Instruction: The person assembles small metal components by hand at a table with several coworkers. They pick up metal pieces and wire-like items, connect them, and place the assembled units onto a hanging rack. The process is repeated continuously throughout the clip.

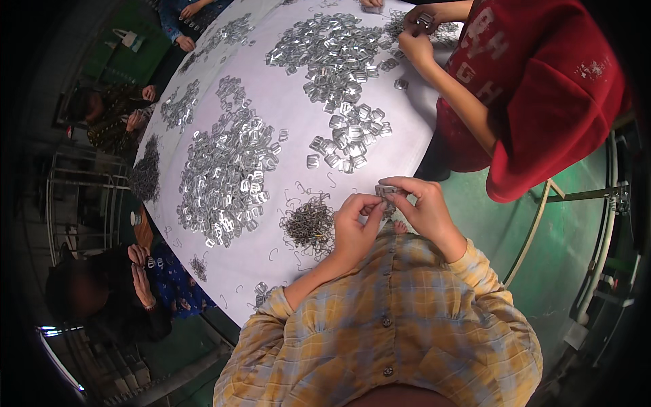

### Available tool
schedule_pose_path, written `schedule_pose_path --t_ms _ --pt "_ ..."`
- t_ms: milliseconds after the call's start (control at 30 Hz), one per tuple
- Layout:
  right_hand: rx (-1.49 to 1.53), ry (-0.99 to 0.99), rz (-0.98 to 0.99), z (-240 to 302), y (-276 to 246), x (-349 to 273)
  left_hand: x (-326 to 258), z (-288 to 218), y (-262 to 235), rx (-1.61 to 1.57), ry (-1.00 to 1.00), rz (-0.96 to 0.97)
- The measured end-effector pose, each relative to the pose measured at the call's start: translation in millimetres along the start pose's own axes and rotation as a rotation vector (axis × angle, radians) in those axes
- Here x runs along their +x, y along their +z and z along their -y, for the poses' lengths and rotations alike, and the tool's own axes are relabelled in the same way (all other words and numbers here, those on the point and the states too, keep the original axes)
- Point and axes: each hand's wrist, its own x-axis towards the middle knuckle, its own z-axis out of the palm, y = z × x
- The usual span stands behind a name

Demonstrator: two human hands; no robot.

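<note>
In front of my chest, at the table's near edge, both hands meet around a small silver metal buckle. My right hand grips it between thumb and curled index finger. My left hand is closed in a pinch against the buckle's lower side; what its fingertips hold is too small to tell. Just left of my left hand lies a pile of dark bent wire hooks, with loose ones scattered around it. A large heap of silver buckles spreads farther left.
More buckles lie ahead on the white-covered table. At the right stands a co-worker in a red top, handling buckles. Other people work along the left side, beside a dark pile of hooks. A metal frame stands on the green floor.
</note>
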Motion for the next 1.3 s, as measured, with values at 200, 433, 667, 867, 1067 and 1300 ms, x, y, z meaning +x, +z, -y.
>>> schedule_pose_path --t_ms 200,433,667,867,1067,1300 --pt "0.081 0.086 -0.014 -2 0 -2 0 -4 -1 0.02 0.018 0.02" --pt "0.015 -0.01 -0.046 2 3 -5 1 -4 -1 0.079 0.021 0.04" --pt "-0.045 -0.057 -0.004 9 -7 -9 25 8 -31 0.305 0.292 0.136" --pt "-0.088 -0.121 -0.028 5 -14 -13 61 65 -85 1.03 0.539 0.294" --pt "-0.078 -0.087 -0.071 4 -18 -17 76 71 -85 1.214 0.652 0.517" --pt "-0.051 -0.055 -0.087 4 -21 -20 90 51 -69 0.878 0.465 0.489"
